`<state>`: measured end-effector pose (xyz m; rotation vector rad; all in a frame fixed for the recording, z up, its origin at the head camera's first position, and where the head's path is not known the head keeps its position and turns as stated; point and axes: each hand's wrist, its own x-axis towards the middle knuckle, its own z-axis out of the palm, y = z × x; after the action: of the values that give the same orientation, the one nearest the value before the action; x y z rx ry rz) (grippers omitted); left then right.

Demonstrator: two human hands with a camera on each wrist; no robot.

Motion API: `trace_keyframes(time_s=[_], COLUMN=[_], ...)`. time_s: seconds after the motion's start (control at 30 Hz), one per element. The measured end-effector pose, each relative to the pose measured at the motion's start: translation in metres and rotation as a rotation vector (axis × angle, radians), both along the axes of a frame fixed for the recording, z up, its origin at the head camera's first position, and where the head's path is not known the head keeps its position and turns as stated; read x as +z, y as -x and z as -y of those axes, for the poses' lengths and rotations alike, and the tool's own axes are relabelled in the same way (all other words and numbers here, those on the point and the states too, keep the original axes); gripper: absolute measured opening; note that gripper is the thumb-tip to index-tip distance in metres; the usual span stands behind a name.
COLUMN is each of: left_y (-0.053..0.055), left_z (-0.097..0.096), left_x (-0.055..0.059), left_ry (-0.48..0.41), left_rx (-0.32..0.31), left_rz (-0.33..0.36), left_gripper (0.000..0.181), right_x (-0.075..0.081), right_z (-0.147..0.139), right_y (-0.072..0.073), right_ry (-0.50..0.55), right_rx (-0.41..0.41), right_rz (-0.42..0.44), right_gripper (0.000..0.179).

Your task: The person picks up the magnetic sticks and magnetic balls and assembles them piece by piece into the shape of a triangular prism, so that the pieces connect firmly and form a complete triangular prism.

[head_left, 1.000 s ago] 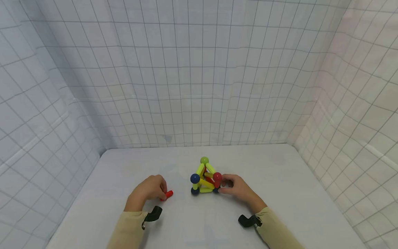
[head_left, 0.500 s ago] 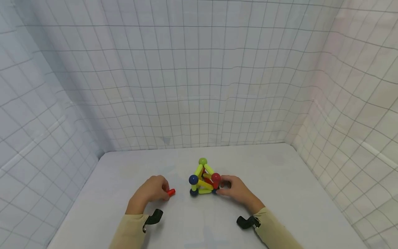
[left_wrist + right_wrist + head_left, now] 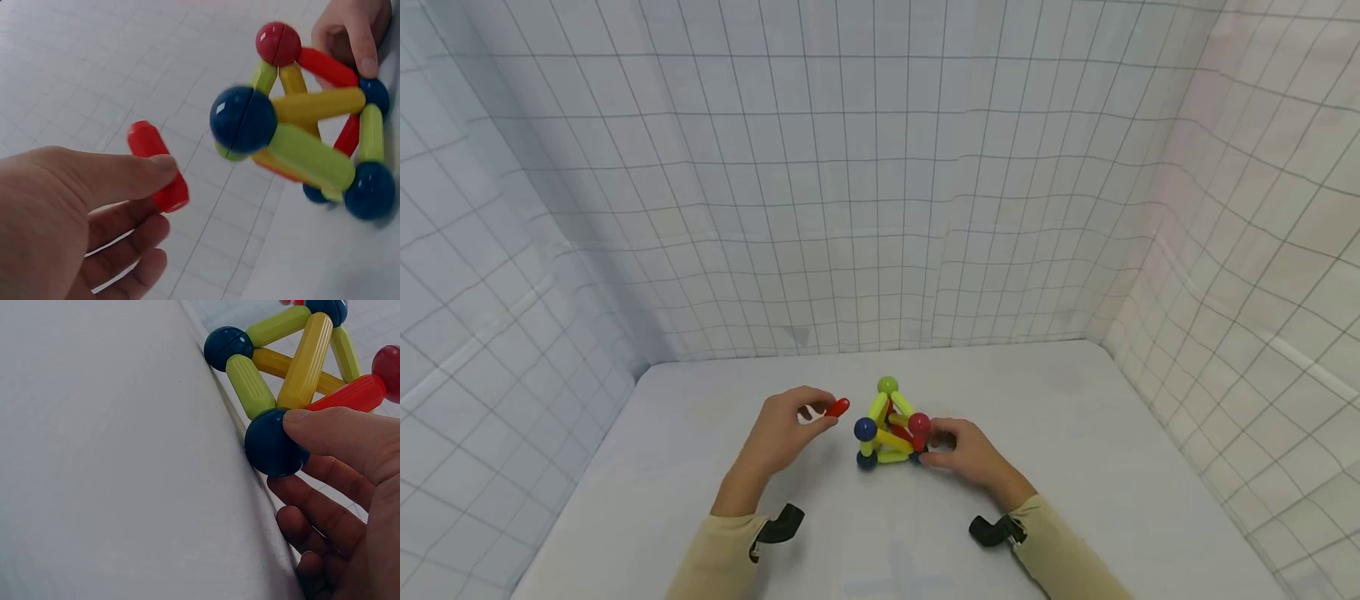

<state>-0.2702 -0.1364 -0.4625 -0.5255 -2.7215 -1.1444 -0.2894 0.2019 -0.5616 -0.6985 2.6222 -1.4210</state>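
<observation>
Between thumb and fingers my left hand pinches a short red rod, raised above the table to the left of a frame of rods and balls. The frame has yellow-green rods, yellow rods and red rods, joined by dark blue balls, a red ball and a green ball at its far top. My right hand holds the dark blue ball at the frame's lower right corner, thumb on one side and fingers on the other.
The frame stands on a white table. White cloth walls with a grid pattern rise behind the table and on both sides. A black wrist mount sits at my left cuff, another black mount at my right.
My left hand has lifted the red rod off the table and carried it up and to the right, nearer the frame. The right hand stays at the same ball.
</observation>
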Motion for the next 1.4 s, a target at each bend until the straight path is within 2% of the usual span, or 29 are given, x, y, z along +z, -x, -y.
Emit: trace_keyframes(time_s=[0.07,0.17,0.27,0.37,0.5,0.67,0.87,1.13,1.4], left_y=[-0.002,-0.003,-0.005,-0.006,-0.008,-0.009,-0.01,-0.01,-0.012], left_z=[-0.012,-0.032,-0.05,-0.062,-0.068,-0.071,-0.072,-0.071,-0.071], left_x=[0.001,0.0,-0.003,-0.007,-0.01,-0.009,-0.009,-0.014,-0.012], left_ry=[-0.08,-0.177,-0.203,-0.133,-0.01,0.067,0.113,0.175,0.195], left_rx=[-0.008,-0.062,-0.112,-0.127,-0.109,-0.092,-0.108,-0.162,-0.137], left_rz=[-0.05,-0.083,-0.098,-0.149,-0.219,-0.223,-0.265,-0.324,-0.338], left_gripper=[0.026,0.027,0.027,0.026,0.023,0.021,0.021,0.022,0.023], right_x=[0.0,0.0,0.001,0.002,0.003,0.003,0.0,-0.004,0.0], right_z=[-0.001,-0.001,-0.001,0.0,0.001,0.001,0.0,0.0,0.001], right_y=[0.001,0.002,0.003,0.003,0.002,0.001,0.0,-0.001,-0.001], right_ry=[-0.003,-0.003,0.0,0.004,0.007,0.018,0.016,0.022,0.005], right_rx=[-0.004,-0.014,-0.014,-0.003,0.002,-0.001,-0.006,-0.001,0.001], right_rz=[-0.009,-0.019,-0.025,-0.027,-0.025,-0.024,-0.015,-0.023,-0.021], right_gripper=[0.03,0.03,0.028,0.027,0.026,0.029,0.031,0.032,0.031])
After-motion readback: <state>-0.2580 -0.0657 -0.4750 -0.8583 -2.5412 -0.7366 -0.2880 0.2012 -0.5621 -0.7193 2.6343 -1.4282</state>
